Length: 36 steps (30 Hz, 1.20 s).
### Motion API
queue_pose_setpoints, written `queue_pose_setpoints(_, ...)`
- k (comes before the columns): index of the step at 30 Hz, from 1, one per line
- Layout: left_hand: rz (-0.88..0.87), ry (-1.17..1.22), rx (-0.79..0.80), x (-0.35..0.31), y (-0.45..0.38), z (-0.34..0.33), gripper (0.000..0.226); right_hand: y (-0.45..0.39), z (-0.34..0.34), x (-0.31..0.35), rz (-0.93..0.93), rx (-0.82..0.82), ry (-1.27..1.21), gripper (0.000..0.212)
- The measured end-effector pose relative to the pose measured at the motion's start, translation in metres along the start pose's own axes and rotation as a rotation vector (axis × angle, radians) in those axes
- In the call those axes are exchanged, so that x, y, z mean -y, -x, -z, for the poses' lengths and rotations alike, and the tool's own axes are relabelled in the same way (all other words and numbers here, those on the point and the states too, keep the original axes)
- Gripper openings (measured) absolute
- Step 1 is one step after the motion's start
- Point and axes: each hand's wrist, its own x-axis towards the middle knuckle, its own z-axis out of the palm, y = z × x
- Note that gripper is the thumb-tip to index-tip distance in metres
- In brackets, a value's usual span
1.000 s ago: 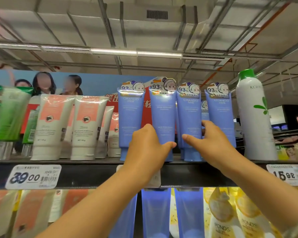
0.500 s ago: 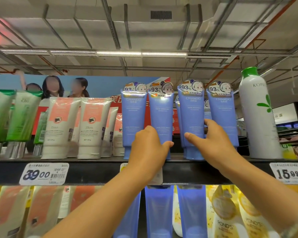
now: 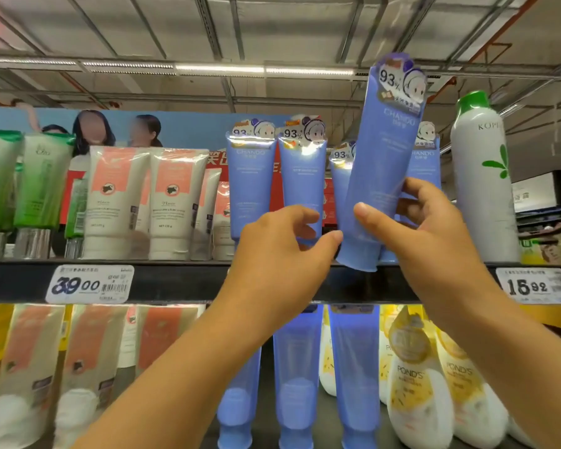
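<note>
You're looking up at a bare ceiling point(image 3: 272, 27) of grey panels and metal beams, where a long strip light point(image 3: 263, 70) is glowing white. A black shelf point(image 3: 175, 280) is running straight across your view, carrying one white price tag point(image 3: 89, 284) at the left and another price tag point(image 3: 531, 285) at the right. Behind it, a blue banner point(image 3: 182, 124) is standing.
</note>
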Motion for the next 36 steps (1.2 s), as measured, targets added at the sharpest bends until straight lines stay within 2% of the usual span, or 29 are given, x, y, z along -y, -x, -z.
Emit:
queue_pose_setpoints(2, 0.102, 0.218, 0.077, 0.000, 0.015, 0.002, 0.027, 0.015, 0.000, 0.004, -0.044, 0.032, -0.073, 0.052)
queue_pose_setpoints(7, 0.236, 0.525, 0.197, 0.011, 0.056, -0.004, 0.010, 0.055, -0.003, 0.006, -0.138, 0.088, -0.137, 0.070)
queue_pose_setpoints(10, 0.332, 0.709, 0.252, 0.025, 0.084, -0.013, 0.030, 0.078, -0.004, -0.003, -0.195, 0.080, -0.107, 0.071)
queue_pose_setpoints(13, 0.402, 0.863, 0.281, 0.038, 0.113, -0.021, 0.036, 0.104, -0.006, -0.015, -0.267, 0.057, -0.120, 0.061)
queue_pose_setpoints(15, 0.472, 0.957, 0.289, 0.046, 0.129, -0.026, 0.038, 0.121, -0.008, -0.022, -0.309, 0.056, -0.145, 0.064)
queue_pose_setpoints(22, 0.687, 1.102, 0.263, 0.073, 0.180, -0.032, 0.032, 0.171, -0.012, -0.041, -0.443, 0.079, -0.180, 0.062)
queue_pose_setpoints(24, 0.751, 1.153, 0.248, 0.081, 0.193, -0.030, 0.021, 0.181, -0.013, -0.046, -0.476, 0.067, -0.216, 0.057)
queue_pose_setpoints(27, 0.887, 1.232, 0.219, 0.093, 0.211, -0.027, 0.019, 0.193, -0.014, -0.054, -0.532, 0.033, -0.261, 0.045)
queue_pose_setpoints(30, 0.949, 1.238, 0.241, 0.103, 0.226, -0.023, 0.015, 0.205, -0.014, -0.061, -0.600, -0.013, -0.299, 0.036)
queue_pose_setpoints(33, 0.988, 1.227, 0.284, 0.111, 0.244, -0.018, 0.027, 0.222, -0.015, -0.066, -0.667, -0.078, -0.313, 0.039)
queue_pose_setpoints(36, 1.062, 1.281, 0.299, 0.115, 0.261, -0.015, 0.057, 0.239, -0.020, -0.070, -0.724, -0.129, -0.337, 0.035)
